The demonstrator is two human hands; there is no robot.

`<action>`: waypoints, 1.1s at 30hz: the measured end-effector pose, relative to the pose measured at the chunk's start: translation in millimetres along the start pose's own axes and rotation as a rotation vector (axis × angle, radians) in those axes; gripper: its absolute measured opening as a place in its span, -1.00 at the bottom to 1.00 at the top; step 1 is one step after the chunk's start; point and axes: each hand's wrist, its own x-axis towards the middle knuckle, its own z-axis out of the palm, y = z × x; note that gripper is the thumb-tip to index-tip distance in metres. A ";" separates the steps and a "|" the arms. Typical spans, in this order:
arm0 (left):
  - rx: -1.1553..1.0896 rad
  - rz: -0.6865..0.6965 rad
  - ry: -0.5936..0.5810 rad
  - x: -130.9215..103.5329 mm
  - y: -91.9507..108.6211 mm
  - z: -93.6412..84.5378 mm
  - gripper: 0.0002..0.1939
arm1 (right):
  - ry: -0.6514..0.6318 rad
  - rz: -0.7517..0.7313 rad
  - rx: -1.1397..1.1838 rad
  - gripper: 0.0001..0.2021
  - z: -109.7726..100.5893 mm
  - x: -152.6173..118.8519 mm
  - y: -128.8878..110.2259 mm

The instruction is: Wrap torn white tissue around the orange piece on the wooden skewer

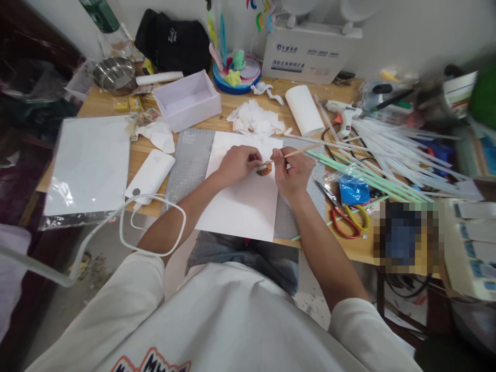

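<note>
Over a white sheet of paper, my two hands meet close together. My right hand is closed around a thin wooden stick, which slants up to the right; its other end points at my left hand. The fingers of my left hand are pinched near that tip, and what they grip is too small to make out. Between the hands, just under the fingertips, shows a small rounded orange-and-dark piece. Beneath the paper lies a grey cutting mat.
Torn white tissue and a white roll lie behind the paper. To the right are scissors, a glue gun and many plastic sticks. A power bank with a looping cable and a lilac box stand left.
</note>
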 end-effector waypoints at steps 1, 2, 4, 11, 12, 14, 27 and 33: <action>0.004 0.003 0.002 0.3 -0.4 0.3 -0.89 | -0.002 -0.010 0.000 -0.57 0.9 -0.4 0.3; 0.006 0.006 0.006 0.8 -1.0 0.7 -0.88 | -0.007 -0.023 0.000 -0.57 2.1 -0.8 0.4; 0.004 0.010 0.009 1.7 -2.5 1.1 -0.86 | -0.035 -0.043 -0.007 -0.58 4.9 -1.3 0.1; 0.011 0.097 -0.002 -0.6 -1.3 -7.8 -0.81 | -0.188 -0.058 -0.057 -0.59 16.6 3.0 -10.7; 0.007 0.107 -0.009 -1.2 -0.6 -9.9 -0.80 | -0.196 -0.054 -0.057 -0.59 18.0 4.0 -12.0; -0.012 0.109 -0.031 -1.8 0.1 -13.1 -0.79 | -0.195 -0.039 -0.039 -0.58 19.7 5.3 -12.9; 0.015 0.043 -0.067 1.7 -2.1 -8.5 -0.81 | 0.102 0.053 -0.071 -0.47 12.1 -3.2 -4.3; 0.063 0.024 -0.078 1.4 -0.2 -7.3 -0.81 | 0.213 0.051 -0.081 -0.46 12.4 -3.5 -4.9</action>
